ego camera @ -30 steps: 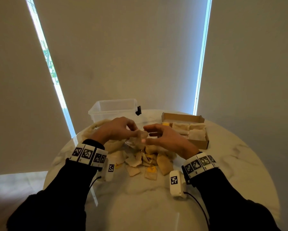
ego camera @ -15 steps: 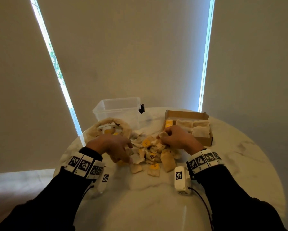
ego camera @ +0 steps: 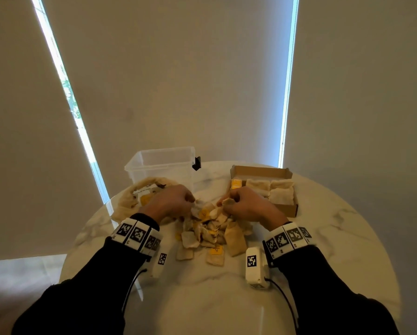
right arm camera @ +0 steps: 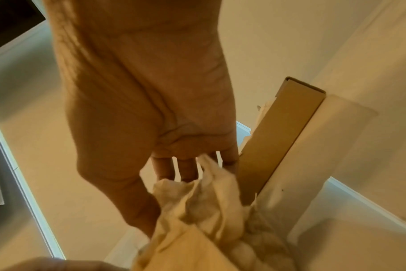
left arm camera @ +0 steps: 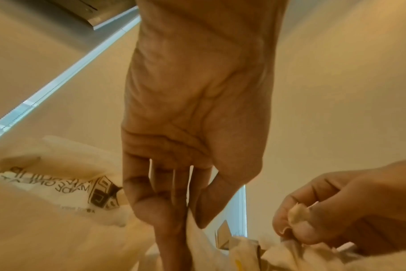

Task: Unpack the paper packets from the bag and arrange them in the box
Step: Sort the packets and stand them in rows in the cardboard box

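Note:
A heap of small beige paper packets [ego camera: 209, 232], some with yellow tags, lies mid-table. My left hand [ego camera: 189, 201] is at the heap's far left edge; in the left wrist view its thumb and forefinger [left arm camera: 198, 207] pinch a packet's edge [left arm camera: 197, 236]. My right hand [ego camera: 226, 201] is at the far right edge and grips a crumpled packet [ego camera: 228, 201] in curled fingers, seen also as right hand [left arm camera: 297, 218] and right hand [right arm camera: 190, 176] over packets [right arm camera: 197, 205]. The cloth bag [ego camera: 127, 201] lies open at left. The cardboard box [ego camera: 260, 170] at right holds rows of packets [ego camera: 281, 195].
A clear plastic tub [ego camera: 161, 163] stands behind the bag at the table's back left. The round marble table [ego camera: 335, 238] has bare surface in front of the heap and at right. The box's wall [right arm camera: 278, 137] stands right beside my right hand's fingers.
A second ago both hands held a packet together above the heap. They have dropped apart onto the heap, and each now has hold of its own packet at the far edge.

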The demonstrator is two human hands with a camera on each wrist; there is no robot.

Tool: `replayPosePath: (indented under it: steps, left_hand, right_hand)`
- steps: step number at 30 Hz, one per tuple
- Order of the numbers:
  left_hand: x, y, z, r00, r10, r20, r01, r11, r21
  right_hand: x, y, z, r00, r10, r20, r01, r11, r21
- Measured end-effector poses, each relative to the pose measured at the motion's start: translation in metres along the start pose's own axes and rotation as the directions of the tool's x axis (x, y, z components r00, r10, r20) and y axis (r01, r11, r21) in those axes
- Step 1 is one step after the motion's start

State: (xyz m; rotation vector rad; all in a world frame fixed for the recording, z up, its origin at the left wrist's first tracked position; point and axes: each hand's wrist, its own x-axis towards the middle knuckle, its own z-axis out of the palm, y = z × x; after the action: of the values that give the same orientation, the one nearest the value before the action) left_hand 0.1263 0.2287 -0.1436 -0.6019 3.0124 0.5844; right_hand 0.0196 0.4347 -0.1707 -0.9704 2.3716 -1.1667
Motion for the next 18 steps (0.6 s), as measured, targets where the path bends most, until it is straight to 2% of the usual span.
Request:
replayPosePath:
  steps: [3,6,9,12,15,18]
  left_hand:
    - [-0.006,0.002,-0.011,0.960,0.169,-0.225,-0.186,0.981,-0.059]
    - [-0.012,0.011,-0.013,0.895,0.291,-0.337,-0.354,0.925,-0.140]
    - [-0.010,0.023,-0.006,0.883,0.329,-0.335,-0.444,0.819,-0.365]
    - [-0.002,0.032,0.004,0.896,0.335,-0.293,-0.442,0.742,-0.504]
    - [0.003,0.035,0.012,0.902,0.338,-0.267,-0.430,0.669,-0.606]
    - [0.008,0.034,0.018,0.936,0.306,-0.174,-0.332,0.604,-0.724]
  right_hand:
    - [-0.006,-0.007,-0.003,0.994,-0.051,-0.094,0.061,0.993,0.106]
    - [-0.006,-0.011,-0.002,0.974,-0.025,-0.227,0.084,0.964,0.253]
    - [-0.006,-0.008,0.001,0.977,-0.091,-0.191,0.148,0.939,0.309]
    - [-0.010,-0.006,0.000,0.967,-0.127,-0.220,0.198,0.921,0.337]
    - [-0.007,0.002,-0.002,0.945,-0.062,-0.320,0.181,0.917,0.355]
    - [-0.005,0.005,-0.004,0.943,0.045,-0.329,0.130,0.863,0.489]
